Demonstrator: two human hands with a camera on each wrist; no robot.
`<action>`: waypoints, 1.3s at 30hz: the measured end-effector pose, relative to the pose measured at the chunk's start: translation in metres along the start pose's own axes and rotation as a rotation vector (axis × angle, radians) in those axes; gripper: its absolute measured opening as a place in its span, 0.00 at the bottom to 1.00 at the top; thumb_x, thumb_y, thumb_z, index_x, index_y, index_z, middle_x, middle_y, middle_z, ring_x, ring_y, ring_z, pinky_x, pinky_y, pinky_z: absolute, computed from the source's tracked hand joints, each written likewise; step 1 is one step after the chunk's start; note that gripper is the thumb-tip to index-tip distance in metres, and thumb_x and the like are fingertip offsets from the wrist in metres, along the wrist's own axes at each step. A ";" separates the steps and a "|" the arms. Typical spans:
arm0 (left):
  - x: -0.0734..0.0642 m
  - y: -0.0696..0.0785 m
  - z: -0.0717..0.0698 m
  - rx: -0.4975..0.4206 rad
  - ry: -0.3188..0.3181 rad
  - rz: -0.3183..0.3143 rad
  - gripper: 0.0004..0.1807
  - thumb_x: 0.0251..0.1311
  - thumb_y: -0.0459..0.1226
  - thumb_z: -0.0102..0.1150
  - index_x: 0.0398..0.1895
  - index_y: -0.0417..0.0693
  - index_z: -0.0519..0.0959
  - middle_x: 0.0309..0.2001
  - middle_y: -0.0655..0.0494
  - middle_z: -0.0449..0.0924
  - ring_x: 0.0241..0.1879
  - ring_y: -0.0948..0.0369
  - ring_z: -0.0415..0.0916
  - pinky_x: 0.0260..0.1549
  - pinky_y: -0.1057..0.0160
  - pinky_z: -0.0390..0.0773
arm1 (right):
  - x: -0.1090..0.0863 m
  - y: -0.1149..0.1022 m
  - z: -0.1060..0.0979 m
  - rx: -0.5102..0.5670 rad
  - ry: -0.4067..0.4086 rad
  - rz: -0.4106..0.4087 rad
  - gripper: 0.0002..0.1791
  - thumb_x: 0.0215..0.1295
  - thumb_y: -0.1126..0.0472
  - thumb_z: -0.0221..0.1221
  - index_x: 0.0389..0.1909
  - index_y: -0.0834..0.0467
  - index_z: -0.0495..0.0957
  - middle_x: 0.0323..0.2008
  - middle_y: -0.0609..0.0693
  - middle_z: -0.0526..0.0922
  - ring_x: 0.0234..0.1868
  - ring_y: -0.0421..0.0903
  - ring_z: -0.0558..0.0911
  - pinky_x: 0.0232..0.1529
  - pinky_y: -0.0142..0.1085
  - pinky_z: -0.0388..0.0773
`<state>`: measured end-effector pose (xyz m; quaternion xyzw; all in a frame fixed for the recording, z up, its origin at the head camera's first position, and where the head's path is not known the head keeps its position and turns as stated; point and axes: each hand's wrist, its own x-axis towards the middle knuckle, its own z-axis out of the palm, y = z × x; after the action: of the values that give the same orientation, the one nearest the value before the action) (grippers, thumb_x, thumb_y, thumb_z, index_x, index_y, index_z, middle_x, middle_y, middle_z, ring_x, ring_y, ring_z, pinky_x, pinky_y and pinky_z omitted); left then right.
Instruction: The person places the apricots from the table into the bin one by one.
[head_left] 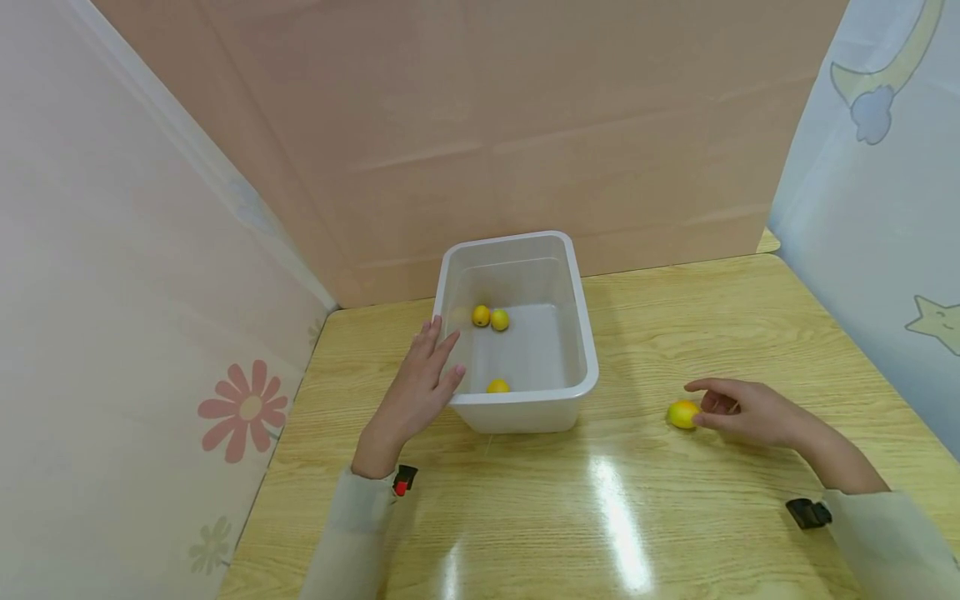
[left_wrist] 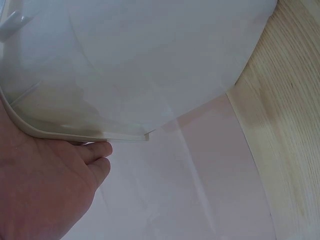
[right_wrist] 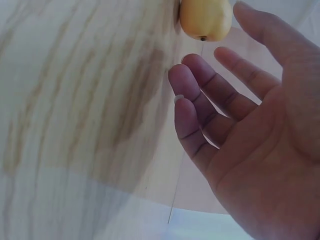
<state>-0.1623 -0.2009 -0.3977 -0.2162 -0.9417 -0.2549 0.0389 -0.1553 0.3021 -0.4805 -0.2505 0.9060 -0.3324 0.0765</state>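
A small egg-shaped yellow fruit [head_left: 682,414], tinged green at one end, lies on the table to the right of a white plastic bin [head_left: 582,333]. My right hand [head_left: 757,412] is beside it, the thumb tip at the fruit and the other fingers loosely bent. In the right wrist view the fruit [right_wrist: 205,19] shows a dark spot at its end, and the palm [right_wrist: 270,145] holds nothing. My left hand [head_left: 416,383] rests along the bin's left rim with fingers extended. In the left wrist view its fingertips [left_wrist: 102,150] lie against the outside of the rim.
Inside the bin are two yellow fruits near the far left, one being a greenish fruit [head_left: 499,320], and another fruit [head_left: 498,386] by the near wall. A pinkish-brown sheet [head_left: 525,125] stands behind the wooden table [head_left: 525,517]. Patterned sheets hang at both sides.
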 end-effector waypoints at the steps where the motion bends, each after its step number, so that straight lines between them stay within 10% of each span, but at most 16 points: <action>1: 0.000 0.000 0.000 0.001 0.001 0.001 0.34 0.79 0.51 0.40 0.78 0.41 0.59 0.82 0.43 0.40 0.81 0.47 0.33 0.77 0.43 0.40 | 0.000 0.001 0.001 0.002 -0.002 -0.001 0.26 0.66 0.59 0.68 0.60 0.67 0.77 0.37 0.42 0.80 0.33 0.31 0.75 0.33 0.31 0.77; 39: 0.000 0.000 0.000 -0.009 0.004 0.002 0.33 0.79 0.52 0.40 0.78 0.41 0.60 0.82 0.43 0.40 0.81 0.49 0.32 0.77 0.44 0.39 | 0.012 -0.009 -0.001 -0.070 -0.048 -0.028 0.22 0.65 0.60 0.68 0.55 0.67 0.79 0.32 0.38 0.79 0.31 0.29 0.75 0.31 0.31 0.77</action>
<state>-0.1625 -0.2014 -0.3976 -0.2169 -0.9402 -0.2597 0.0402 -0.1627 0.2906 -0.4734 -0.2737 0.9115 -0.2952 0.0845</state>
